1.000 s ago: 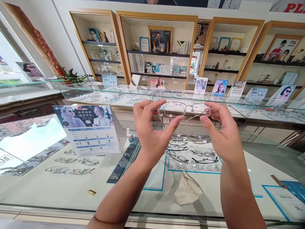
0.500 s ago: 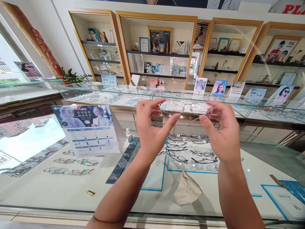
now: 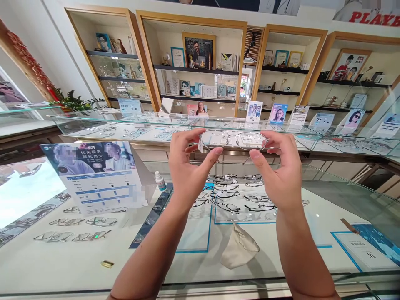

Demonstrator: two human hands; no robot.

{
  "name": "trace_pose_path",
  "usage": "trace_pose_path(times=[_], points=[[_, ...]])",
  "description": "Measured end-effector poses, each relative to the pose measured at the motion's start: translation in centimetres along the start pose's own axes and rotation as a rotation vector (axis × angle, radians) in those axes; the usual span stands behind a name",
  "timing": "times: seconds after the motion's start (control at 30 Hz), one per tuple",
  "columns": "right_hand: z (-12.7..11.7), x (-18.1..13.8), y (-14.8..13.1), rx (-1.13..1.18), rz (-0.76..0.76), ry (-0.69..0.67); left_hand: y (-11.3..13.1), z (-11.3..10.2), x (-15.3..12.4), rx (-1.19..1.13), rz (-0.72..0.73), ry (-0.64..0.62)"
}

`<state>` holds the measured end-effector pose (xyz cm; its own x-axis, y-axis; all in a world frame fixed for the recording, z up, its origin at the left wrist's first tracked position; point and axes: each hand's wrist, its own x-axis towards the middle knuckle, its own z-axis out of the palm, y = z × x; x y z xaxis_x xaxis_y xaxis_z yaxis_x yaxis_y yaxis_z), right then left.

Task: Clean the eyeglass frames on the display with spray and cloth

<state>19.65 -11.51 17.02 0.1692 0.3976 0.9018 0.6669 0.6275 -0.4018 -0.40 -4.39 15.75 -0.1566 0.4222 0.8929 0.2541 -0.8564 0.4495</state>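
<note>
A pair of thin-framed eyeglasses [image 3: 233, 140] is held up level above the glass counter, its lenses facing away from me. My left hand [image 3: 190, 166] pinches the left side near the hinge, where a small white tag hangs. With thumb and fingers, my right hand [image 3: 276, 168] grips the right side near the other hinge. Parts of the temples are hidden by my fingers. Below and between my forearms, a beige cleaning cloth [image 3: 240, 246] lies crumpled on the glass counter [image 3: 150, 266]. Rows of dark-framed eyeglasses [image 3: 225, 204] are under the glass.
A folded display card [image 3: 100, 183] stands at left, beside a small white bottle [image 3: 160, 181]. A small gold-coloured piece [image 3: 107, 264] lies near the front left. Farther back run a second glass showcase [image 3: 140, 132] and wooden wall shelves [image 3: 193, 68].
My view has turned slightly right, so the surroundings sit farther left. Both hands still hold the eyeglasses at about the same height; the white tag now shows by my left fingers.
</note>
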Motion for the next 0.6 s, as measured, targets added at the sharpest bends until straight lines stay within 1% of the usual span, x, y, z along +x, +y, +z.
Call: trace_pose_path(times=[0.27,0.6], points=[[-0.07,0.00,-0.10,0.005,0.008,0.001,0.03,0.05,-0.01,-0.001,0.000,0.004],[-0.21,0.02,-0.08,-0.025,-0.027,0.010,0.00,-0.02,0.06,-0.027,-0.022,-0.007]])
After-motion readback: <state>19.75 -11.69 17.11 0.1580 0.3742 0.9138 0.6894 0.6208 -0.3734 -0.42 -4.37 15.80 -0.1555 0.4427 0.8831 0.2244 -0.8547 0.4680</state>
